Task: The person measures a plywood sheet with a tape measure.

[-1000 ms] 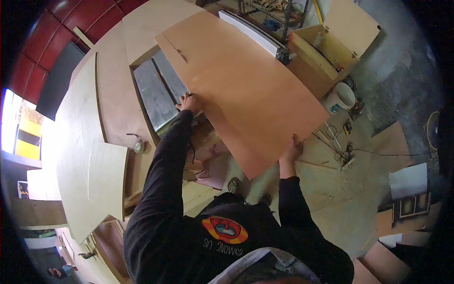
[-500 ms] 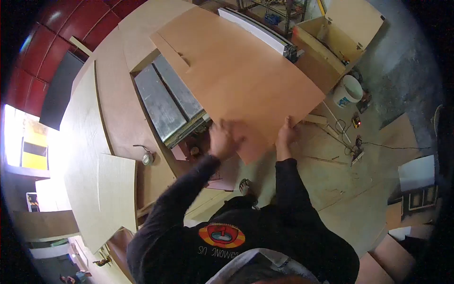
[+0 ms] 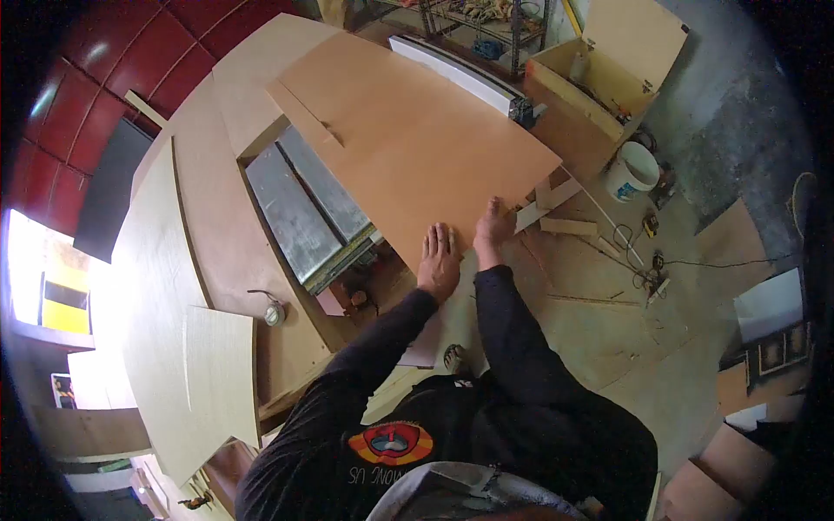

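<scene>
A large brown wood panel (image 3: 417, 130) lies across the saw table (image 3: 295, 195), its near corner toward me. My left hand (image 3: 440, 260) rests flat on the panel's near end, fingers stretched out. Just to its right, my right hand (image 3: 493, 230) grips the near right edge, thumb on top and the other fingers hidden underneath. A narrow strip (image 3: 308, 113) runs along the panel's left side, with a dark line between them. Along the panel's far right side stands a long white fence (image 3: 452, 74).
Pale boards (image 3: 221, 347) and a small metal cup-like object (image 3: 274, 313) lie on the wooden surface at left. An open wooden box (image 3: 599, 95) and a white bucket (image 3: 632, 169) stand at right. Wood offcuts (image 3: 569, 227) and a cable (image 3: 717, 263) are on the floor.
The panel has slid forward and left along the fence. My left hand has gone from curled and blurred to flat on the panel. My right hand has moved left, closer to it.
</scene>
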A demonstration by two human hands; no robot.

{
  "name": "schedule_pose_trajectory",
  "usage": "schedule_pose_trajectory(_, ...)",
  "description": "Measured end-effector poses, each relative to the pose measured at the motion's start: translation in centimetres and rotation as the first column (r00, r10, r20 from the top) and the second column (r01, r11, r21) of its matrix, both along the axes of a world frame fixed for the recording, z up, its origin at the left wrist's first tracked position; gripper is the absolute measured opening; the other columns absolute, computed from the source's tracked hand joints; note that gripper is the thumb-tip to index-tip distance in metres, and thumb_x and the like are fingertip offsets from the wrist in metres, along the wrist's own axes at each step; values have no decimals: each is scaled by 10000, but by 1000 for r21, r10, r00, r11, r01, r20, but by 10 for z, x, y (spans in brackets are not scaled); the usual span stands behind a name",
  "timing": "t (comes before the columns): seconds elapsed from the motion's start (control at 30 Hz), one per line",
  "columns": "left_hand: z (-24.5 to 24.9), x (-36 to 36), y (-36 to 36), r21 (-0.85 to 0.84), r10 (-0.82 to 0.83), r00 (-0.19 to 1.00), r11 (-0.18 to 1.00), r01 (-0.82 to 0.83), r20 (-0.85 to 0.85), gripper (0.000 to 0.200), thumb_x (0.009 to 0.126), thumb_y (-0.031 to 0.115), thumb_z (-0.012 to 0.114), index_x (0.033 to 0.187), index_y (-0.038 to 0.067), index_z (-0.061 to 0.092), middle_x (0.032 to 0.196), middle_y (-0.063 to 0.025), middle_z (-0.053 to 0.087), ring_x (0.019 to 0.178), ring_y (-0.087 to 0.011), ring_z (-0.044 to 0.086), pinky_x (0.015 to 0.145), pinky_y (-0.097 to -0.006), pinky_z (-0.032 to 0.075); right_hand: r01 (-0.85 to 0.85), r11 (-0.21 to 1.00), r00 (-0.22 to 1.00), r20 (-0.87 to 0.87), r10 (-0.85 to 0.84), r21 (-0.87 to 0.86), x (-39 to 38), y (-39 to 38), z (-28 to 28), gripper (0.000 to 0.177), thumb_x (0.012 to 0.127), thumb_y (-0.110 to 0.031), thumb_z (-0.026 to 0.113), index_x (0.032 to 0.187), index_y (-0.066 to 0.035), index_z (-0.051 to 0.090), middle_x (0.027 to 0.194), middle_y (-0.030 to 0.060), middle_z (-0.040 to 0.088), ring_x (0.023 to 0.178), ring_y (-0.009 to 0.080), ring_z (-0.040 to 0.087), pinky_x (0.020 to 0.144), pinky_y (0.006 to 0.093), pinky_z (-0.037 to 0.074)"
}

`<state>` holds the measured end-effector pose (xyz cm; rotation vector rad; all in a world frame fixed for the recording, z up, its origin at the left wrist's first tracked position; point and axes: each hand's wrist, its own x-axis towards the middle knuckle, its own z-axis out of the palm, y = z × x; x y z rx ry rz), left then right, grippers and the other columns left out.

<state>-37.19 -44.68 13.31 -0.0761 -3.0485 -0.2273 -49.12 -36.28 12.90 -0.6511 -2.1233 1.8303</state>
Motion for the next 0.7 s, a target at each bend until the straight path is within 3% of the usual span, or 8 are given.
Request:
schedule_pose_trajectory(0.1, -4, -16, -16, -8, -26, 999, 1000, 26, -22, 581, 939, 239, 451, 1406, -63, 279, 1477, -300, 214, 1387, -457, 179, 1129, -526, 177, -75, 997, 997, 16, 75, 0, -23, -3, -15, 479, 927, -353, 501, 1236, 12, 487, 1282, 193, 516, 1155, 290, 511, 937, 408, 426)
schedule_pose_trajectory(0.2, -3, -19, -22, -13, -35, 999, 999, 35, -26, 583, 941, 247, 450, 1399, -71, 281, 1468, -305, 228, 1381, -470, 185, 1129, -525, 181, -495, 789, 851, 384, 357, 364, -49, 12, -53, 540, 930, -358, 497, 1302, 29, 436, 1379, 230, 412, 1249, 330, 436, 1006, 403, 382)
schedule_pose_trajectory(0.33, 0, -20, -27, 5, -41, 998, 999, 41, -39, 577, 936, 228, 448, 1399, -71, 279, 1467, -309, 228, 1375, -472, 202, 1125, -527, 193, -339, 504, 859, 43, 510, 794, -23, 68, 22, 545, 832, -312, 641, 1313, -104, 494, 1427, 191, 375, 1310, 383, 344, 1092, 456, 247)
schedule_pose_trajectory(0.4, -1, -21, -27, -78, -71, 997, 995, 69, -24, 595, 924, 227, 468, 1395, -79, 276, 1457, -325, 230, 1368, -477, 217, 1120, -532, 206, -262, 419, 819, -29, 573, 870, -31, 93, 55, 561, 807, -301, 677, 1316, -137, 508, 1439, 181, 365, 1325, 396, 321, 1114, 469, 213)
schedule_pose_trajectory(0.47, -1, -26, -26, -146, -42, 999, 988, 44, 18, 603, 921, 233, 473, 1393, -85, 274, 1448, -339, 233, 1365, -485, 216, 1119, -533, 208, -450, -225, 439, 434, 787, 864, -65, 117, 72, 655, 778, -260, 709, 1379, -211, 452, 1474, 156, 319, 1364, 357, 285, 1125, 485, 198)
schedule_pose_trajectory(0.57, 9, -33, -4, -257, 34, 995, 966, -9, 91, 650, 920, 298, 487, 1381, -107, 273, 1432, -368, 227, 1349, -522, 210, 1111, -545, 213, -360, -307, 249, 408, 879, 881, -125, 132, 41, 724, 773, -198, 706, 1420, -273, 391, 1493, 150, 289, 1382, 350, 259, 1133, 495, 190)
schedule_pose_trajectory(0.63, 13, -45, 14, -91, 180, 981, 981, -173, 69, 686, 923, 358, 488, 1405, -72, 259, 1438, -374, 202, 1332, -556, 204, 1098, -572, 218, -362, -380, 190, 466, 864, 851, -141, 140, 48, 717, 788, -170, 682, 1427, -284, 376, 1498, 153, 281, 1381, 359, 260, 1132, 496, 198)
schedule_pose_trajectory(0.7, 10, -59, 23, -116, 199, 978, 975, -192, 60, 698, 917, 372, 505, 1418, -44, 253, 1438, -368, 200, 1319, -570, 209, 1086, -595, 218, -362, -448, 130, 520, 844, 817, -149, 139, 51, 713, 804, -143, 659, 1434, -295, 361, 1503, 157, 272, 1380, 368, 261, 1131, 497, 206)
